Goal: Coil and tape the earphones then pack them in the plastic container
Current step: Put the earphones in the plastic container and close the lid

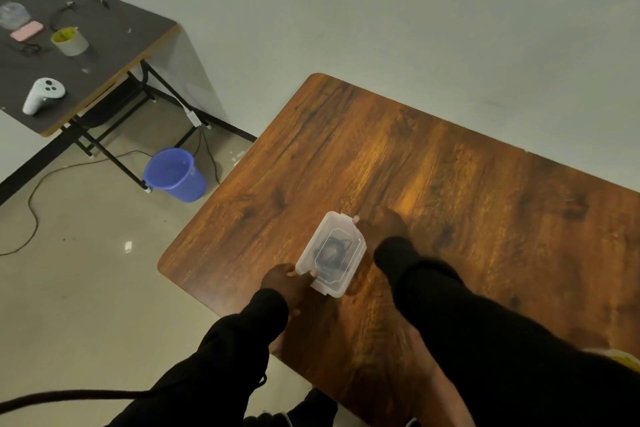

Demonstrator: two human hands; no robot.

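Observation:
A clear plastic container with its lid on rests on the wooden table near the front left. Dark coiled earphones show through the lid. My left hand grips the container's near corner, thumb on the lid. My right hand presses against the far right corner, a fingertip on the rim. Both arms wear black sleeves.
A dark side table at the far left holds a roll of tape, a white controller, a pink item and cables. A blue bucket and cables sit on the floor. Something yellow peeks out at the right edge.

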